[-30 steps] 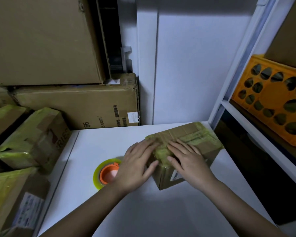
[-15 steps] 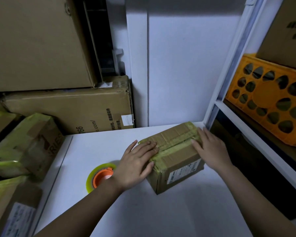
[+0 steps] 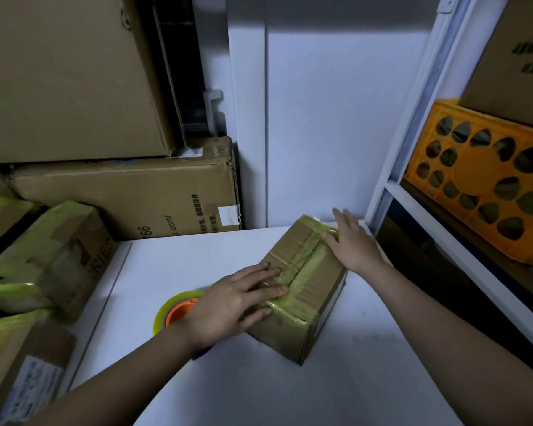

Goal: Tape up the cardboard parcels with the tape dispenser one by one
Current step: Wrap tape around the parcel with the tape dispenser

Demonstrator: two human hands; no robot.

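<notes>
A small cardboard parcel (image 3: 305,281) lies on the white table (image 3: 259,388), with a strip of yellowish tape running along its top seam. My left hand (image 3: 231,302) lies flat on the parcel's near left end, fingers straight and pressing the tape. My right hand (image 3: 351,241) rests with straight fingers on the far right end of the parcel. A roll of yellowish tape with an orange core (image 3: 176,312) sits on the table just left of my left wrist, partly hidden by it.
Taped parcels (image 3: 50,256) are piled at the left edge. Large cardboard boxes (image 3: 130,198) are stacked behind them. A white shelf frame (image 3: 413,124) stands at the right, holding an orange crate (image 3: 486,182). A white wall closes off the back.
My right hand has slid from the middle of the parcel top along the tape to its far right end. The parcel has turned a little. My left hand stays at the near end.
</notes>
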